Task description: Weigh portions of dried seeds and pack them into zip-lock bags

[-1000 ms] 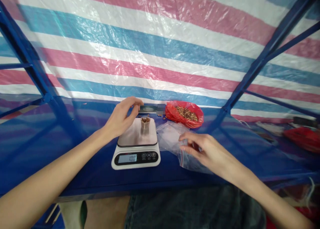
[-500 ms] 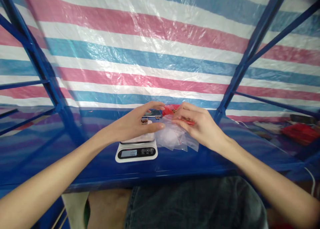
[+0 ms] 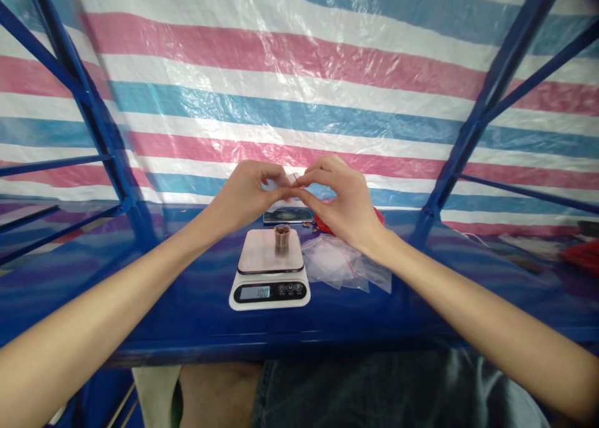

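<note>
My left hand (image 3: 250,188) and my right hand (image 3: 339,200) meet above the scale, fingers pinched on the top edge of a small clear zip bag (image 3: 292,181) held between them. Below them a white kitchen scale (image 3: 270,277) with a steel plate stands on the blue shelf (image 3: 187,309). A small cup (image 3: 281,236) of brown bits stands on the plate and the display shows a number. A stack of clear zip bags (image 3: 344,266) lies right of the scale. The red bag of brown bits (image 3: 377,216) is mostly hidden behind my right hand.
A phone (image 3: 287,216) lies flat behind the scale. Blue metal frame posts (image 3: 100,128) rise left and right (image 3: 472,128). A striped pink, blue and white tarp (image 3: 299,72) closes the back. Red items (image 3: 583,253) lie at the far right.
My right hand lifted one clear bag off the stack. My left hand left the scale and joined it. Both hands rose together and now pinch the bag above the scale.
</note>
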A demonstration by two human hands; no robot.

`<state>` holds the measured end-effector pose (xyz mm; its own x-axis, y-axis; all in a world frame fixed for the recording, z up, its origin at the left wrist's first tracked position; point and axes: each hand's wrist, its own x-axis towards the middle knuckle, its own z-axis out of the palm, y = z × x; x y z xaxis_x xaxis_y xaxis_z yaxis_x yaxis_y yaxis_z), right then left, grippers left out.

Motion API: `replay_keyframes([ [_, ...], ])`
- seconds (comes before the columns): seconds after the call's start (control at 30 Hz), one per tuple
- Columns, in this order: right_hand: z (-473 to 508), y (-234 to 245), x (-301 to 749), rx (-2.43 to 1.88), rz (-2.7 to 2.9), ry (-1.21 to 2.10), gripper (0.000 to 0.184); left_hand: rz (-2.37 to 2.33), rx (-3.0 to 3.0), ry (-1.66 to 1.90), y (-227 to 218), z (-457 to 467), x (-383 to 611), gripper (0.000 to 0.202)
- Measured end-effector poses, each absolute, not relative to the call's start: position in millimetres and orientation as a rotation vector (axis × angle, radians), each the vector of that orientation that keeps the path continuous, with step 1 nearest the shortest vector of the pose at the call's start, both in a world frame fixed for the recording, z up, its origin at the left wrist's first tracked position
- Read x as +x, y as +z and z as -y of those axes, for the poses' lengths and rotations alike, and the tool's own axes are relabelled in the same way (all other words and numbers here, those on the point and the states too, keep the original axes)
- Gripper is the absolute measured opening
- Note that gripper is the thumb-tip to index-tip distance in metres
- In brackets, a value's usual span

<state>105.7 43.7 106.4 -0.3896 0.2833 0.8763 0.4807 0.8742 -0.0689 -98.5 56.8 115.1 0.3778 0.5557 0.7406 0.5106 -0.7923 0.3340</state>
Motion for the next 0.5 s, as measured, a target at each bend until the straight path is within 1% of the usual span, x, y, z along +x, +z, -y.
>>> replay_keyframes([
  [0.07, -51.1, 106.9, 98.9, -0.556, 1.977, -0.235, 0.019, -1.031, 2.642, 1.357, 115.2, -65.3, -104.1, 0.02],
  [0.13, -57.7, 108.8, 93.6, -0.555, 1.957, -0.231, 0.016, -1.053, 2.739, 1.282, 115.2, -72.4, -109.9, 0.019],
  [0.2, -63.4, 111.4, 90.1, -0.559, 1.962, -0.214, 0.013, -1.026, 2.818, 1.222, 114.0, -77.9, -115.3, 0.026],
  [0.3, -70.5, 114.9, 86.7, -0.54, 2.109, -0.134, 0.017, -0.966, 2.832, 1.191, 108.9, -84.6, -121.1, 0.036],
  [0.4, -76.9, 115.7, 84.5, -0.474, 2.362, -0.074, 0.025, -0.965, 2.839, 1.131, 101.7, -90.9, -124.7, 0.03],
  [0.5, -83.9, 112.3, 82.8, -0.44, 2.563, -0.109, 0.027, -1.011, 2.91, 1.055, 97.2, -98.1, -129.5, 0.023],
])
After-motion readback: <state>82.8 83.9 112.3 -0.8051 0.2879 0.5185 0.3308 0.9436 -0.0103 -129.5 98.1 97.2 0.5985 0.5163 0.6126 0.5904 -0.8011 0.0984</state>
